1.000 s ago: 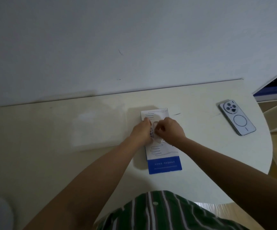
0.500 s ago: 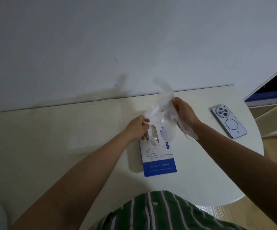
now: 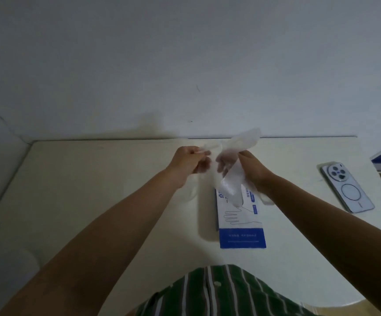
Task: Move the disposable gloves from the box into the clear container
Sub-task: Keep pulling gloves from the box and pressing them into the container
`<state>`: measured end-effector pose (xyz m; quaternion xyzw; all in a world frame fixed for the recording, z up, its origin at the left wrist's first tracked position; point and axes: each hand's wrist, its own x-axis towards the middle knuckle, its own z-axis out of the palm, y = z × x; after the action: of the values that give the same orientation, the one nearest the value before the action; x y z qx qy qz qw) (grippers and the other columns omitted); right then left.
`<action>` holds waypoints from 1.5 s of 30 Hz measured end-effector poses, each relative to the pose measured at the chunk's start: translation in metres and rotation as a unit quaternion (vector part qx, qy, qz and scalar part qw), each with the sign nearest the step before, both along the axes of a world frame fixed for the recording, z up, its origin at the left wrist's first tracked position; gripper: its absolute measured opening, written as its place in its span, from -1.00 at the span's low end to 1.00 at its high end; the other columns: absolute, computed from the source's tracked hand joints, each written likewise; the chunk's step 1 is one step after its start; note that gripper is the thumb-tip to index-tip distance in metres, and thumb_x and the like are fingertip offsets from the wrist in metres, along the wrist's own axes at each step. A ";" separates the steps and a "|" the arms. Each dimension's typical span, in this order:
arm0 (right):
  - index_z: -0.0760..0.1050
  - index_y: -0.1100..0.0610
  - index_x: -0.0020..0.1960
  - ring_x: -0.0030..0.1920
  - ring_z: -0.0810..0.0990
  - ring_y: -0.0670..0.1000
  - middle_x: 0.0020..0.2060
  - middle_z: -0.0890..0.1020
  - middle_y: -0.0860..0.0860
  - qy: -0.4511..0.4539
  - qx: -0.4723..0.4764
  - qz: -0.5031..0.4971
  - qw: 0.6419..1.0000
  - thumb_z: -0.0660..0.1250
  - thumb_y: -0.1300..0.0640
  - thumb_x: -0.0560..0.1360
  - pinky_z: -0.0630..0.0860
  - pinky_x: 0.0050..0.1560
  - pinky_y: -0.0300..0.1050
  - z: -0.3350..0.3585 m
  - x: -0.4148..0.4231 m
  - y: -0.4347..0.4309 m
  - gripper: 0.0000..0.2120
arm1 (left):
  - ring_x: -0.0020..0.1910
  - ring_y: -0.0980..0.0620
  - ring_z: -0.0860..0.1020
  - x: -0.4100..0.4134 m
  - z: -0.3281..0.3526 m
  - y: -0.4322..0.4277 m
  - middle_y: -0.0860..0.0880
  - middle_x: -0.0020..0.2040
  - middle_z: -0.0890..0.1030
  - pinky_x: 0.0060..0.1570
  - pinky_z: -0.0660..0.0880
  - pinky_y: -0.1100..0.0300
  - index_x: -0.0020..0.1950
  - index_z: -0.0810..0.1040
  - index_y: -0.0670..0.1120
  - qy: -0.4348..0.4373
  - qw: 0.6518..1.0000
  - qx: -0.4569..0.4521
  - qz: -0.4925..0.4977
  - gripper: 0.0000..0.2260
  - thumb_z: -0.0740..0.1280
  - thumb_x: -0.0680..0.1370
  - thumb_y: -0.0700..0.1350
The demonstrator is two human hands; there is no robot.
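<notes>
Both hands are up over the far middle of the worktop (image 3: 93, 179), close together but not touching. My left hand (image 3: 190, 161) has its fingers curled and pinches a thin strip of the disposable gloves (image 3: 232, 181) at its far edge. My right hand (image 3: 251, 169) grips the main bunch with curled fingers. One part sticks up toward the wall (image 3: 185, 65), and another part hangs down over the far end of the box (image 3: 242, 224). The gloves are clear, thin film, off the worktop and stretched between the two hands. I cannot tell how many there are.

The box lies flat on the worktop, near side of the hands and slightly right. It is white with a hand drawing and a blue band on its near end. A phone (image 3: 347, 188) lies camera side up at far right, well apart from the box. A green striped shirt (image 3: 219, 290) shows at the near edge.
</notes>
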<state>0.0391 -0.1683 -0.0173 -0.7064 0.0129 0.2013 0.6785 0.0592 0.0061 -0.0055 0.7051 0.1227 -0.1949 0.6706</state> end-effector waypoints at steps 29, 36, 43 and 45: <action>0.27 0.12 0.50 0.19 0.51 0.12 0.30 0.37 0.14 -0.088 -0.398 0.285 0.867 0.25 0.23 0.56 0.47 0.25 -0.08 -0.055 0.039 0.172 -0.49 | -0.02 -0.09 0.47 0.011 -0.057 0.139 -0.12 0.04 0.48 -0.07 0.43 0.11 0.11 0.53 -0.12 -0.296 0.752 0.589 -0.025 -0.68 0.43 0.37 -0.27; 0.10 0.12 0.56 0.29 0.42 0.19 0.38 0.22 0.18 -0.018 -0.410 0.316 0.855 0.37 0.23 0.50 0.36 0.35 -0.05 -0.072 0.040 0.183 -0.28 | 0.21 -0.17 0.50 0.008 -0.070 0.132 -0.20 0.23 0.50 0.10 0.44 0.09 0.32 0.39 -0.20 0.010 0.795 0.543 -0.270 -0.57 0.38 0.51 -0.10; -0.13 0.04 0.59 0.41 0.25 0.27 0.46 0.10 0.26 -0.018 -0.529 0.343 0.776 0.43 0.00 0.47 0.30 0.40 0.05 -0.077 0.041 0.170 -0.07 | 0.29 -0.30 0.41 0.010 -0.092 0.145 -0.33 0.42 0.08 0.10 0.48 0.04 0.54 -0.04 -0.04 0.111 0.821 0.492 -0.267 -0.18 0.44 0.47 -0.01; -0.23 0.06 0.58 0.43 0.22 0.32 0.46 0.05 0.33 0.006 -0.532 0.352 0.770 0.39 -0.02 0.50 0.28 0.39 0.04 -0.081 0.041 0.170 -0.06 | 0.34 -0.30 0.35 0.011 -0.094 0.146 -0.32 0.43 0.06 0.14 0.47 0.03 0.55 -0.06 -0.02 0.122 0.817 0.494 -0.273 -0.17 0.43 0.48 -0.03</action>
<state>0.0800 0.0012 -0.0987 -0.9082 -0.1278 0.3915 0.0751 0.0699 0.1520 -0.0997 0.9165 0.0856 -0.3680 0.1314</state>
